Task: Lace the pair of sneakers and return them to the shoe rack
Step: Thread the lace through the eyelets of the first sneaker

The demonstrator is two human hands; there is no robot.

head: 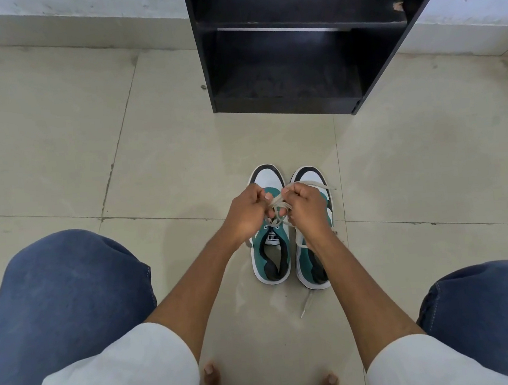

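A pair of teal, white and black canvas sneakers point(271, 252) stands side by side on the beige tiled floor point(56, 149), toes toward the black wooden shoe rack point(290, 64) at twelve o'clock. Left hand point(245, 216) and right hand point(307, 212) each clamp their grip on the off-white flat lace point(277, 208) above the left sneaker.

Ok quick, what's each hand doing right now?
Left hand: closed, pinching the white lace of the left sneaker.
Right hand: closed, gripping the same lace.

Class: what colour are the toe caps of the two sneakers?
White with black edging, on both sneakers, seen in the head view.
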